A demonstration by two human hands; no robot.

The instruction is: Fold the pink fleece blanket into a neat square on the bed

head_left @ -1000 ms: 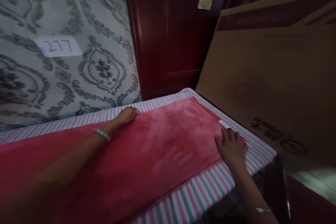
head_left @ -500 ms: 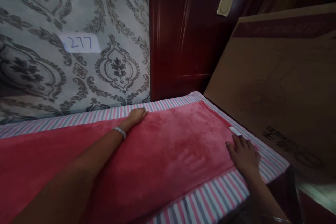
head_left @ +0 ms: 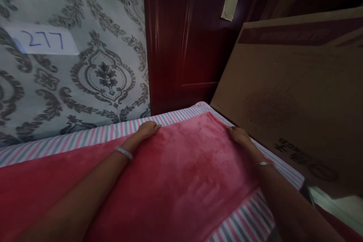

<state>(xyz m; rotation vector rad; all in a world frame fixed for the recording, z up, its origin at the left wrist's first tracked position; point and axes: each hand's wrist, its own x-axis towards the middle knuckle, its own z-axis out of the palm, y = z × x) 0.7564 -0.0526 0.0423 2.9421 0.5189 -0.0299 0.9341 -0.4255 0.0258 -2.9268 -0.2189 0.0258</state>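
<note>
A red plush blanket (head_left: 176, 166) lies spread over a mattress with a pink, grey and white striped cover (head_left: 99, 135). At the blanket's far edge, my left hand (head_left: 148, 129) is closed on the fabric, its fingers pressed together. My right hand (head_left: 239, 136) is at the blanket's right edge, near the far right corner. Its fingers are bent over the edge and appear closed on it, with the fingertips partly hidden. Smoothed marks show on the plush between the two hands.
Behind the bed stand a patterned wallpapered wall (head_left: 113, 72) with a paper label (head_left: 47, 40) reading 277, and a dark red wooden panel (head_left: 170, 45) with a switch plate (head_left: 229, 5). A large cardboard box (head_left: 297, 94) leans along the right side.
My right hand has moved away from me along the right edge towards the far corner, from lying spread to bent on the edge. My left hand stays at the far edge. The view has shifted right.
</note>
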